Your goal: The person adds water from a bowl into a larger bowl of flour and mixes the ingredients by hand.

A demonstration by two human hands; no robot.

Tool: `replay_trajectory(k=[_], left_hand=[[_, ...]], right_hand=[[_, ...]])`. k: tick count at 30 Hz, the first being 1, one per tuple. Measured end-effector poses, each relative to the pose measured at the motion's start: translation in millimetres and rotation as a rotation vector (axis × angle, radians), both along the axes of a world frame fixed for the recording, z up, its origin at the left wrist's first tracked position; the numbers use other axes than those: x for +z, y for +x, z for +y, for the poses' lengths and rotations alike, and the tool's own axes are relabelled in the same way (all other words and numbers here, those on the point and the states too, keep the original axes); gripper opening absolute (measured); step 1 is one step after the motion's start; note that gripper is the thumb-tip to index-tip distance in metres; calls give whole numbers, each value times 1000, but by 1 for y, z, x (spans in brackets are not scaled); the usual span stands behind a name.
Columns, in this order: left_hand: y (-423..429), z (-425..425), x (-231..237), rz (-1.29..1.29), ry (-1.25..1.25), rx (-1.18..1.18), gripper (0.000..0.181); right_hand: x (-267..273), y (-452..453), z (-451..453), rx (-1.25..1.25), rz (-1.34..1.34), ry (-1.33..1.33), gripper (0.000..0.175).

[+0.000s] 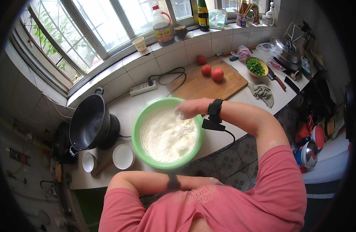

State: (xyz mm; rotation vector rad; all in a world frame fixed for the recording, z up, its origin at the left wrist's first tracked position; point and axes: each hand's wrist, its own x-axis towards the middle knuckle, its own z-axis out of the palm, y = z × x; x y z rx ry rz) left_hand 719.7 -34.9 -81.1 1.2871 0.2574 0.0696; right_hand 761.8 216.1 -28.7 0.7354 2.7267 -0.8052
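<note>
A green plastic basin (136,142) stands on the white counter with flour (167,136) in it. Over the basin's upper right part is my right hand (187,110), its fingers bent and dusted with white; whether they hold anything cannot be made out. My left forearm lies across my body, below the basin. Blurred and partly lost against the pink shirt, my left hand (213,181) is near my waist, and its grip does not show. Two white bowls, one larger (123,157) and one smaller (89,162), are left of the basin.
A black wok (89,123) stands tilted at the left. Behind the basin are a power strip (143,88) with a black cable and a wooden cutting board (207,82) with tomatoes (217,74). Farther right are a bowl of chopped greens (255,66), a knife (277,79) and a cloth (262,94).
</note>
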Motion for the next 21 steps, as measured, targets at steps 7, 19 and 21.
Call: replay_trajectory(k=[7, 19, 21], left_hand=[[-5, 15, 45, 334, -286, -99, 27], [5, 25, 60, 210, 387, -174, 25], [12, 23, 44, 60, 523, -163, 22]], right_hand=[[-2, -1, -3, 50, -1, 8, 38], [-1, -13, 1, 39, 16, 17, 40], [1, -17, 1, 45, 24, 27, 41]])
